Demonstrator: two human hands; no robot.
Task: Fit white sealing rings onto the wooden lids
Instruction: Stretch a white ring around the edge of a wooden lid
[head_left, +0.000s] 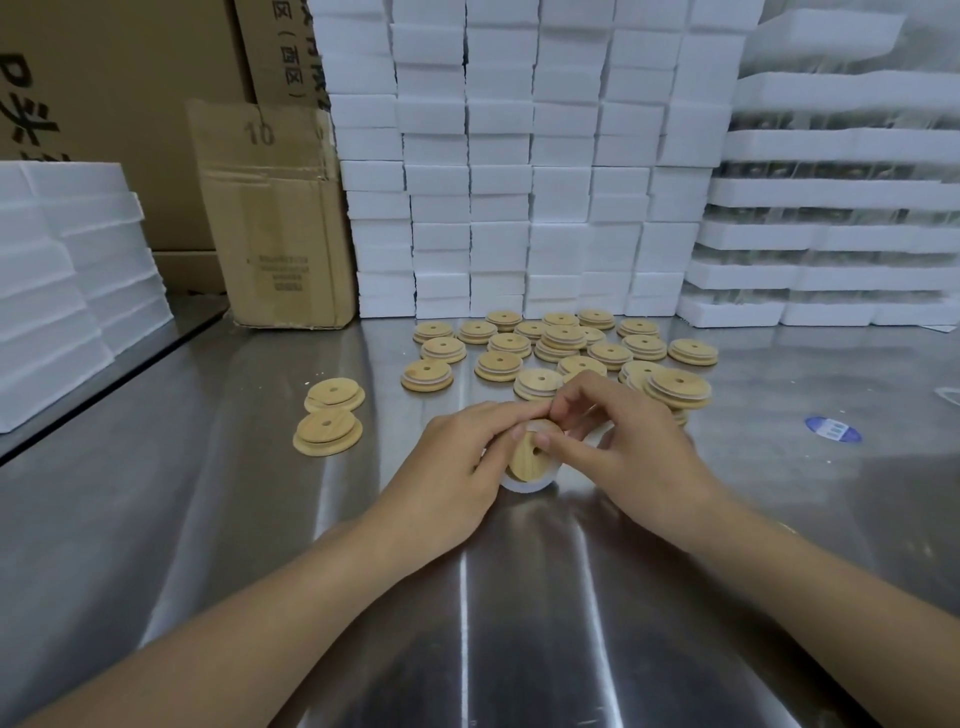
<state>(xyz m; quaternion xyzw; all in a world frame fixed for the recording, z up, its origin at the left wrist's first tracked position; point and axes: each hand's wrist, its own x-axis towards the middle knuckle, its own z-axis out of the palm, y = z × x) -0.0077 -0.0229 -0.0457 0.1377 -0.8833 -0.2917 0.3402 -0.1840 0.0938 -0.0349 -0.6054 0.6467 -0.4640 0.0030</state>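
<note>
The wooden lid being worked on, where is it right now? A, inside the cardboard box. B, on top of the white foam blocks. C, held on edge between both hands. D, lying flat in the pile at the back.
C: the left hand and the right hand both grip the wooden lid, which is tilted on edge with a white ring showing at its lower rim, in front of the pile of lids.

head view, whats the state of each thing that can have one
held wooden lid, tilted on edge, ring partly on
white sealing ring, loose round the lid, not seated
left hand, grips the lid
right hand, pinches the ring
two lids at left, flat, no ring visible
cardboard box, upright, flap open
</note>
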